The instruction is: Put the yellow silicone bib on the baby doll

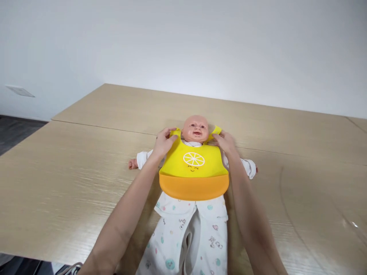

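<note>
Two bare hands at the neck of a yellow silicone bib (pixel 194 162), left hand (pixel 164 143) pinching one strap, right hand (pixel 224 142) apparently gripping the other, bib lying on a baby doll (pixel 195 129), doll supine on a wooden table (pixel 57 183)

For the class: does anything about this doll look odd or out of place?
Yes: the yellow bib on the doll has its neck straps unjoined, ends sticking up at the left hand and right hand.

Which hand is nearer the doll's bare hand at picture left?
Left. The left hand, on the bib's strap, is up and right of the doll's hand; the right hand is beyond the bib.
</note>
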A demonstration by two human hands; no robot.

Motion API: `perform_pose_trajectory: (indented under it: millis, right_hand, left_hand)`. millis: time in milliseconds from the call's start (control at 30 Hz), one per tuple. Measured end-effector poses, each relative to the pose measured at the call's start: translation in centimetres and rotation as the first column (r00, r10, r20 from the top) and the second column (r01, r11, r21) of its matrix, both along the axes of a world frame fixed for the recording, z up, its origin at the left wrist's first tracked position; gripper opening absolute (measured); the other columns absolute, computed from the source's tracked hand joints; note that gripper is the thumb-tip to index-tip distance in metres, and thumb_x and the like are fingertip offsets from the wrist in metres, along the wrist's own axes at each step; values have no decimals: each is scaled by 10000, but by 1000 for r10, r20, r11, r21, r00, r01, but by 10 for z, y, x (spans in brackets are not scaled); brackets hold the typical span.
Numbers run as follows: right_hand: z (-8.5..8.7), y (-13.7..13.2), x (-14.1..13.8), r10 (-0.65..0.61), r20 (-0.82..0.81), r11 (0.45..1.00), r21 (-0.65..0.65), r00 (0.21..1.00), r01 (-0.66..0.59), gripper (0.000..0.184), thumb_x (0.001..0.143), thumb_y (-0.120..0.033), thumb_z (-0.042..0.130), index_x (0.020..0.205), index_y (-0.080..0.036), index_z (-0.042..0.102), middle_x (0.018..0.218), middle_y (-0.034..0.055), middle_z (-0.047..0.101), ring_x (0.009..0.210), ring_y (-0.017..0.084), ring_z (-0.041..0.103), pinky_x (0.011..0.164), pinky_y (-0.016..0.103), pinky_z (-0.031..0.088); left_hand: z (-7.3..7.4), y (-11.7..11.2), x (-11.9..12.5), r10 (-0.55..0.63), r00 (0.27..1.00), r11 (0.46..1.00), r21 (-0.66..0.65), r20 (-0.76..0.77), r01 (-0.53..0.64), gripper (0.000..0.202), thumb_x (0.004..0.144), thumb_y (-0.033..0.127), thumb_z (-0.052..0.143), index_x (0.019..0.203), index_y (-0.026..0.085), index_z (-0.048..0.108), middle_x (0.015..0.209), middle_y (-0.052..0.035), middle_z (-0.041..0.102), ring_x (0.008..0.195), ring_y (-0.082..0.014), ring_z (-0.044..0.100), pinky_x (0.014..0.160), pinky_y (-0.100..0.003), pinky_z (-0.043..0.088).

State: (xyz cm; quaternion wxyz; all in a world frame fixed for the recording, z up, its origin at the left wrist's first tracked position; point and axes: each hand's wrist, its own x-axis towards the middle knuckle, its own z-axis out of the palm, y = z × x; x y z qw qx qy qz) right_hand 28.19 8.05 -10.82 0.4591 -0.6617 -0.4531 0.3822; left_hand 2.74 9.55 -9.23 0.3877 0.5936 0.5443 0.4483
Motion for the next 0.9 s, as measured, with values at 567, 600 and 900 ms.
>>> perform_pose_trajectory:
  millis: [567, 600, 900]
  right_hand:
    - [52, -114, -15, 265, 647, 963, -213, 715, -164, 557, 817, -465, 477, 1315, -229, 389, 726, 15, 570, 700, 194, 548, 625, 283, 333]
    - [51, -118, -16, 244, 619, 970, -170, 747, -176, 534, 814, -430, 476, 1305, -237, 396, 669, -5, 532, 644, 178, 522, 604, 279, 327]
    - [91, -138, -11, 689, 332, 719, -417, 644, -555, 390, 856, -429, 452, 1206, -275, 528, 625, -13, 560, 484, 93, 508, 495, 206, 354]
  left_hand:
    - [11, -6, -2, -35, 941, 999, 18, -336, 43, 474, 736, 241, 550, 1208, 196, 548, 975, -62, 632, 873, -196, 593, 827, -309, 461]
    - [9, -6, -1, -34, 943, 999, 17, -332, 42, 469, 740, 238, 550, 1207, 195, 550, 999, -68, 630, 898, -200, 593, 840, -312, 459]
    - [-1, 4, -1, 55, 984, 996, 73, -170, -43, 383, 727, 260, 598, 1100, 173, 611, 859, -54, 629, 784, -183, 596, 735, -308, 478]
